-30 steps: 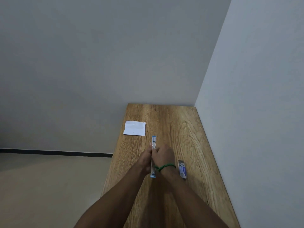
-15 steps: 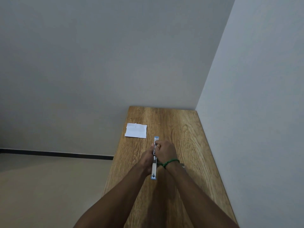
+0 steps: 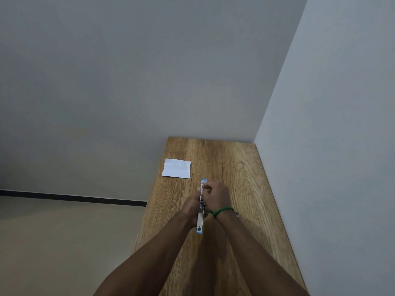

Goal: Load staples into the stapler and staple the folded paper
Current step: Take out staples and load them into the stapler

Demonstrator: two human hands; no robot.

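A slim blue and silver stapler (image 3: 200,223), swung open into one long line, lies along the middle of the wooden table (image 3: 239,167). My left hand (image 3: 191,207) grips its middle from the left side. My right hand (image 3: 217,195), a green band at its wrist, has its fingers pinched over the stapler's far half; whether staples are between them I cannot tell. The folded white paper (image 3: 176,168) lies flat near the table's far left edge, apart from both hands.
A corner of the staple box (image 3: 236,214) peeks out behind my right wrist. White walls border the table at the back and along its right side. The table's left edge drops to a beige floor (image 3: 64,242).
My right hand has slid forward along the stapler toward its far end and now hides most of the staple box. The left hand and the paper have stayed put.
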